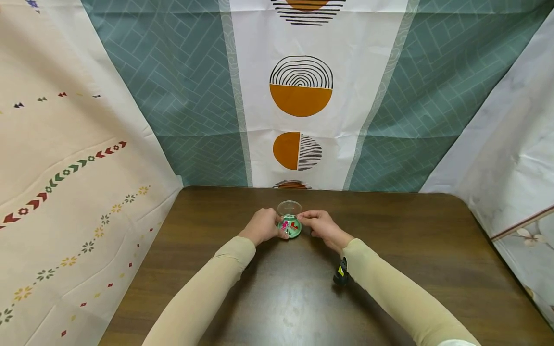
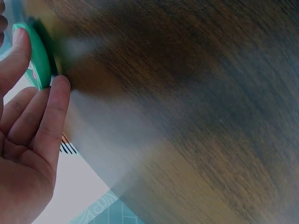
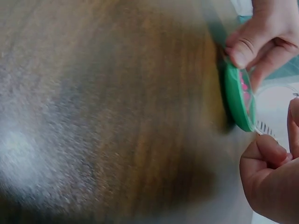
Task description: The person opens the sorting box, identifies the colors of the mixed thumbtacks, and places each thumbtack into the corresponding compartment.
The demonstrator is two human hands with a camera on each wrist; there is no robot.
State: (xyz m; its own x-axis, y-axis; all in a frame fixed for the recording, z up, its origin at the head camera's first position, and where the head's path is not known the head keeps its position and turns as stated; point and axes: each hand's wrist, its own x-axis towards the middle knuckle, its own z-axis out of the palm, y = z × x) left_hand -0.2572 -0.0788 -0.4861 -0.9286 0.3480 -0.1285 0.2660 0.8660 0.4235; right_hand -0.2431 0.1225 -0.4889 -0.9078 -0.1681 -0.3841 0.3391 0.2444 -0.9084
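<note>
A small round green case [image 1: 295, 234] with a clear lid [image 1: 289, 207] tipped up at its far side lies toward the back of the table. Small red and pink pieces [image 1: 294, 225] show inside it. My left hand [image 1: 263, 225] grips the case by its left side, thumb at the near rim; in the left wrist view, its fingers reach around the green case [image 2: 41, 60]. On the other side, my right hand [image 1: 322, 227] has thumb and forefinger pinched at the lid's right edge, close to the hinge. The right wrist view has this hand [image 3: 271, 177] with curled fingers beside the green case [image 3: 237, 93].
The brown wooden table [image 1: 277, 293] extends around both arms. Behind it hangs a patterned cloth [image 1: 298, 101], with a cream cloth [image 1: 65, 192] on the left and a white one [image 1: 523, 158] on the right. A black wrist device [image 1: 341, 274] sits under the right cuff.
</note>
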